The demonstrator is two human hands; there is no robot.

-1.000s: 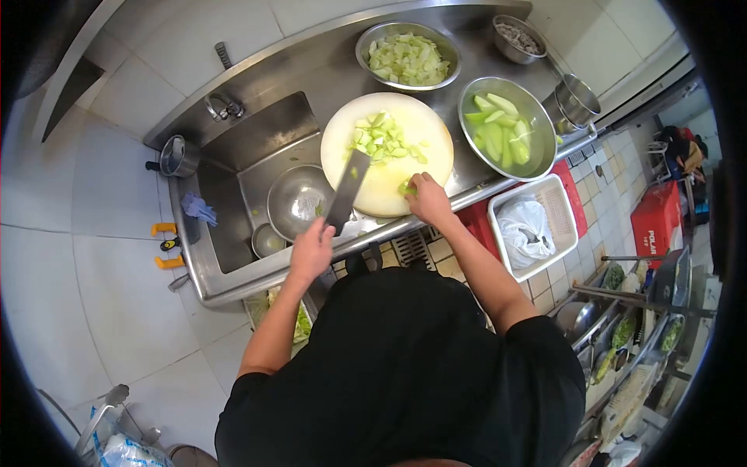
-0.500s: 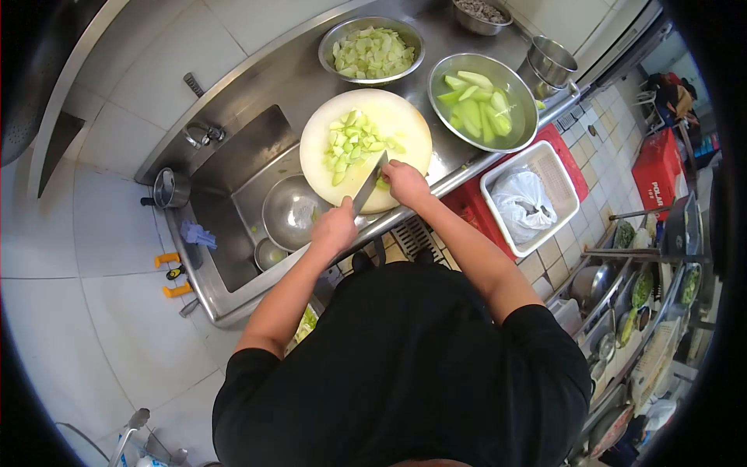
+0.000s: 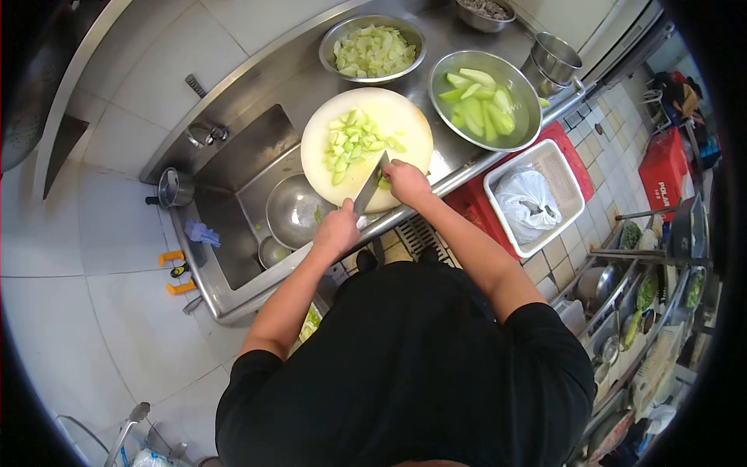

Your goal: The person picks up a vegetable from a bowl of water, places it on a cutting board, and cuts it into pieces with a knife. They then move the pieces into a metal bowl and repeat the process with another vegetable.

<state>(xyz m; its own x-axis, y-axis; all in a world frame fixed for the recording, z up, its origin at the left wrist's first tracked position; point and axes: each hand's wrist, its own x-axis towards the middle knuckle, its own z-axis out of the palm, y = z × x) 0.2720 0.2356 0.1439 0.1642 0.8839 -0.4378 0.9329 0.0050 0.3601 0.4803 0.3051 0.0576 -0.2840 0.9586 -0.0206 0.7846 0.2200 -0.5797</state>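
Observation:
My left hand (image 3: 338, 230) is wrapped round the handle of a kitchen knife (image 3: 369, 188), whose blade slants up across the round white cutting board (image 3: 315, 156). On the blade's other side, my right hand (image 3: 407, 182) has its fingers curled over a pale green vegetable piece (image 3: 384, 184), mostly hidden beneath them and touching or nearly touching the blade. Chopped green chunks (image 3: 352, 144) are heaped on the board's left half. Larger peeled wedges (image 3: 484, 109) sit in water in a metal bowl (image 3: 531, 132) to the right.
Behind the board stands a metal bowl (image 3: 327, 58) of sliced green vegetable. A sink (image 3: 233, 233) with a round metal basin (image 3: 292, 210) lies to the left. At right, a white basket (image 3: 577, 204) holds a plastic bag. The counter's raised front edge (image 3: 459, 183) runs under my right forearm.
The whole view has shifted slightly. The hands and knife keep nearly the same position on the board, and the chopped heap looks the same.

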